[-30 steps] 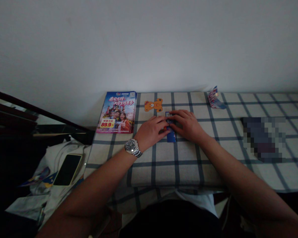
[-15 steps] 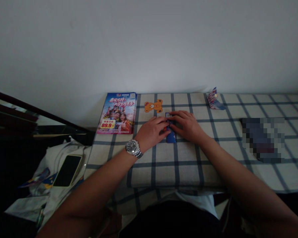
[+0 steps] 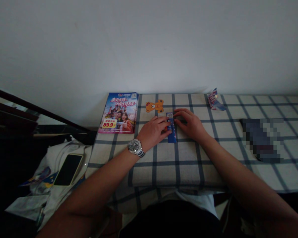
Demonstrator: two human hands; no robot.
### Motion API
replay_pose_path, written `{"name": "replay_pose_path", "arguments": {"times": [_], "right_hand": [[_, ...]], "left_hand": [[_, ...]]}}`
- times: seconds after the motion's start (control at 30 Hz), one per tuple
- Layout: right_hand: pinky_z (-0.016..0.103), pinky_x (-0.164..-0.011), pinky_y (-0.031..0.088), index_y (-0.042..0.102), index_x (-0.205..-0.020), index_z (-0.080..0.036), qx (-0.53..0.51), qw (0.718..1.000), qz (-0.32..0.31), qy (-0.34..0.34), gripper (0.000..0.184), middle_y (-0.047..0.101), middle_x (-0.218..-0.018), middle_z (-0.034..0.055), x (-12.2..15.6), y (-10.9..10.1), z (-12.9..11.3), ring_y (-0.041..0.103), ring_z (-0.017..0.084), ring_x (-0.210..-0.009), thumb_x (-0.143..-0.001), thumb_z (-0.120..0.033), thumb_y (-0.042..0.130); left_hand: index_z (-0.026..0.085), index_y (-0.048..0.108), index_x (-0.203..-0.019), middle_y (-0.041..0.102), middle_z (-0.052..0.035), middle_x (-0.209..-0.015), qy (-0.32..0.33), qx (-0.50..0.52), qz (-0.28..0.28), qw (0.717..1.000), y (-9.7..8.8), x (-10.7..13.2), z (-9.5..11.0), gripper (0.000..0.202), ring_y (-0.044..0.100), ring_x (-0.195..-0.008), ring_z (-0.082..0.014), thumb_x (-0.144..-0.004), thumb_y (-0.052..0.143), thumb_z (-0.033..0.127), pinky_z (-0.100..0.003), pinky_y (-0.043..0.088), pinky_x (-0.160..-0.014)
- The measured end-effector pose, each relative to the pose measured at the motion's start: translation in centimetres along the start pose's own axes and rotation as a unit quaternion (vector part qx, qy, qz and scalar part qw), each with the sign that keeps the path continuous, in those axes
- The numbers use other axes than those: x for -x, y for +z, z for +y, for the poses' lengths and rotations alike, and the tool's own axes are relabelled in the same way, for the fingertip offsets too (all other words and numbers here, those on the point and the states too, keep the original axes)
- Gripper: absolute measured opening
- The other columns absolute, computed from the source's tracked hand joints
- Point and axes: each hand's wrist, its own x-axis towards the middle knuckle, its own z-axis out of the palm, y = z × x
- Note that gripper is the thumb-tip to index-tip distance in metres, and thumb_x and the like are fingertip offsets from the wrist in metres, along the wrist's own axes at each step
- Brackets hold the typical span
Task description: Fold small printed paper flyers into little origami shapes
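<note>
A narrow folded leaflet (image 3: 172, 135), mostly blue with a QR code at its top, lies on the checked tablecloth in front of me. My left hand (image 3: 154, 132), a metal watch (image 3: 136, 147) on its wrist, is closed on the leaflet's left side, with fingertips and thumb over the paper. At the upper right edge of the strip is my right hand (image 3: 190, 125); its thumb and fingers are a little apart, with the tips at or touching that edge. An orange teddy bear cutout (image 3: 154, 106) lies just beyond my left hand.
A stack of printed leaflets (image 3: 119, 114) lies at the table's back left. Near the wall, a folded colourful paper piece (image 3: 215, 100) stands upright. A dark, pixelated object (image 3: 260, 140) lies to the right. Below left, a phone (image 3: 68, 169) rests on a white bag (image 3: 57, 153).
My right hand has drawn back slightly to the right, uncovering more of the folded leaflet and its QR code. My left hand keeps its place on the strip. The view shifts slightly.
</note>
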Motion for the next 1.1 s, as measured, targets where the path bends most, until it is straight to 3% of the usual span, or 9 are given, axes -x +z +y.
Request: {"name": "replay_pose_path", "arguments": {"times": [0.27,0.4,0.83,1.1], "right_hand": [[0.047,-0.096,0.058,0.071,-0.098,-0.023,0.060,0.998,0.002,0.012,0.007,0.069,-0.128,0.0118,-0.2,0.2,-0.3,0.070,0.029,-0.111,-0.097,-0.026,0.065],[0.046,-0.091,0.058,0.071,-0.100,-0.022,0.109,0.994,-0.010,0.000,0.008,0.071,-0.127,0.0113,-0.3,0.1,-0.6,0.071,0.029,-0.107,-0.097,-0.026,0.066],[0.041,-0.081,0.057,0.071,-0.097,-0.023,0.134,0.990,-0.040,-0.007,0.007,0.074,-0.119,0.0089,-0.6,-0.5,-0.9,0.073,0.027,-0.098,-0.098,-0.024,0.065],[0.038,-0.077,0.053,0.071,-0.099,-0.021,0.184,0.982,-0.044,-0.011,0.010,0.073,-0.105,0.0095,-2.3,-0.3,-0.3,0.069,0.027,-0.093,-0.099,-0.024,0.061]], "left_hand": [[0.018,0.071,-0.125,0.066,-0.0096,-0.140,0.002,-0.003,-0.004,1.000,-0.1,0.0,0.1,0.031,0.063,-0.116,-0.0260,-0.101,0.066,0.037,-0.045,0.053,-0.106],[0.017,0.071,-0.127,0.066,-0.0096,-0.139,0.005,-0.004,-0.004,1.000,0.2,0.0,0.0,0.033,0.062,-0.116,-0.0259,-0.102,0.064,0.038,-0.044,0.052,-0.107],[0.016,0.072,-0.123,0.067,-0.0108,-0.136,0.010,-0.009,-0.002,1.000,0.1,-0.2,0.2,0.030,0.063,-0.112,-0.0260,-0.103,0.063,0.036,-0.044,0.054,-0.103],[0.015,0.072,-0.122,0.067,-0.0105,-0.136,0.012,-0.010,-0.004,1.000,0.0,-0.1,0.3,0.030,0.061,-0.112,-0.0266,-0.103,0.062,0.036,-0.044,0.054,-0.102]]}}
